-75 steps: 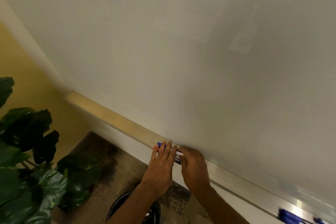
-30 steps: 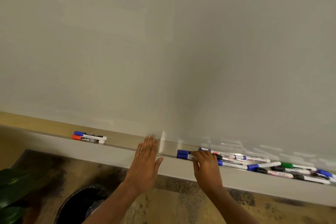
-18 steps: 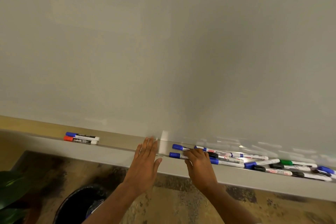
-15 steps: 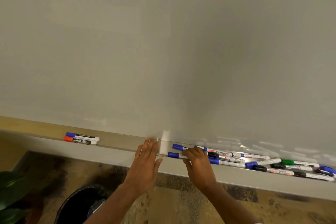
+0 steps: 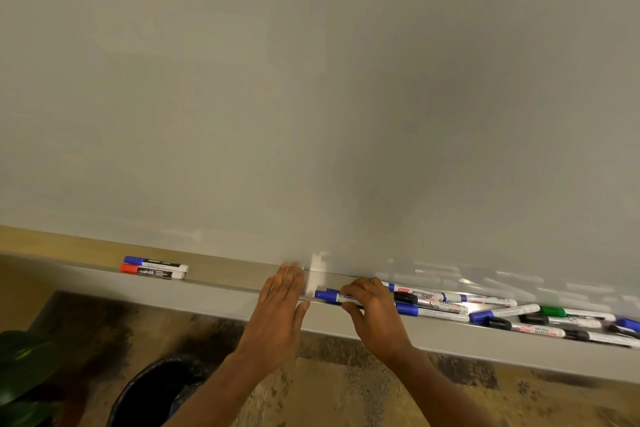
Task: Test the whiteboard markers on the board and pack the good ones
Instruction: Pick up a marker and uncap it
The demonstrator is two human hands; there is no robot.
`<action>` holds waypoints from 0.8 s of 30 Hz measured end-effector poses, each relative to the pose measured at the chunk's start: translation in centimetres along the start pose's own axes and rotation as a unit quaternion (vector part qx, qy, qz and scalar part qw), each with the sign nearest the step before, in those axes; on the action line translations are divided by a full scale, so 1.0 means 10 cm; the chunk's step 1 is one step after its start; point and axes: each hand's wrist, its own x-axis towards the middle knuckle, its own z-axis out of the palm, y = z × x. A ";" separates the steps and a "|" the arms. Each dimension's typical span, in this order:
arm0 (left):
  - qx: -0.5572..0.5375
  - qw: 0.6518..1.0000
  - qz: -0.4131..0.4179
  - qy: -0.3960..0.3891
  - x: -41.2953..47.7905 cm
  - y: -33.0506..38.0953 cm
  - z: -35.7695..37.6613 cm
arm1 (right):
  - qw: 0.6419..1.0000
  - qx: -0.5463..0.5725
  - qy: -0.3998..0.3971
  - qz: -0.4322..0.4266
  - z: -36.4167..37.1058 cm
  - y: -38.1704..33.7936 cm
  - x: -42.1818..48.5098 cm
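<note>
A blank whiteboard (image 5: 311,97) fills the upper view, with a long grey marker ledge (image 5: 221,282) below it. My right hand (image 5: 372,310) pinches a blue-capped marker (image 5: 327,295) lying at the left end of a pile of several markers (image 5: 502,312) with blue, black and green caps. My left hand (image 5: 280,308) is flat with straight fingers, resting on the ledge just left of that marker. Further left on the ledge lie a blue-capped marker (image 5: 156,262) and a red-capped marker (image 5: 152,271), side by side.
A black waste bin (image 5: 156,392) stands on the mottled brown floor below my left arm. Dark green plant leaves (image 5: 20,367) show at the bottom left corner. The ledge's front lip (image 5: 485,347) runs across under my hands.
The view swung right from the board's left end to the marker pile. My right hand's fingers have closed on the blue-capped marker and drawn it slightly left; my left hand stays flat on the ledge.
</note>
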 end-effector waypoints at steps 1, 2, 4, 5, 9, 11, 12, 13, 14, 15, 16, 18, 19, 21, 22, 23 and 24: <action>-0.009 1.000 -0.003 -0.006 0.00 0.03 -0.02 | 1.000 0.005 0.001 0.002 -0.01 -0.02 0.00; -0.014 1.000 -0.005 -0.011 -0.01 0.05 -0.04 | 1.000 0.010 0.001 0.005 -0.02 -0.04 0.00; -0.018 1.000 -0.004 -0.009 -0.01 0.08 -0.08 | 1.000 0.016 0.005 0.009 -0.05 -0.06 0.00; -0.023 1.000 -0.002 -0.007 -0.01 0.10 -0.09 | 1.000 0.019 0.009 0.010 -0.07 -0.07 0.00; -0.100 0.994 -0.026 0.027 0.00 0.19 -0.18 | 0.998 0.043 0.034 0.008 -0.15 -0.12 -0.01; -0.176 0.980 -0.072 0.054 0.02 0.30 -0.30 | 0.996 0.070 0.044 0.018 -0.23 -0.19 0.02; -0.226 0.967 -0.099 0.064 0.03 0.37 -0.37 | 0.995 0.086 0.050 0.019 -0.27 -0.24 0.03; -0.279 0.950 -0.120 0.072 0.05 0.44 -0.46 | 0.993 0.104 0.057 0.017 -0.33 -0.31 0.05; -0.329 0.932 -0.132 0.080 0.07 0.52 -0.55 | 0.990 0.123 0.064 0.015 -0.39 -0.39 0.08; -0.373 0.914 -0.134 0.090 0.09 0.59 -0.65 | 0.987 0.142 0.071 0.015 -0.47 -0.48 0.10; -0.410 0.897 -0.135 0.097 0.10 0.66 -0.76 | 0.984 0.161 0.079 0.015 -0.55 -0.58 0.12; -0.471 0.865 -0.136 0.103 0.12 0.82 -1.01 | 0.976 0.193 0.100 0.005 -0.72 -0.79 0.15; -0.500 0.849 -0.137 0.108 0.12 0.89 -1.13 | 0.972 0.206 0.111 -0.003 -0.82 -0.89 0.17; -0.547 0.819 -0.133 0.115 0.11 1.02 -1.38 | 0.963 0.230 0.136 -0.020 -1.01 -1.09 0.19; -0.566 0.807 -0.122 0.115 0.10 1.08 -1.50 | 0.960 0.240 0.145 -0.025 -1.12 -1.20 0.20; -0.585 0.796 -0.109 0.113 0.09 1.13 -1.63 | 0.956 0.249 0.151 -0.028 -1.23 -1.30 0.20; -0.602 0.785 -0.096 0.110 0.08 1.19 -1.75 | 0.954 0.258 0.153 -0.027 -1.34 -1.40 0.20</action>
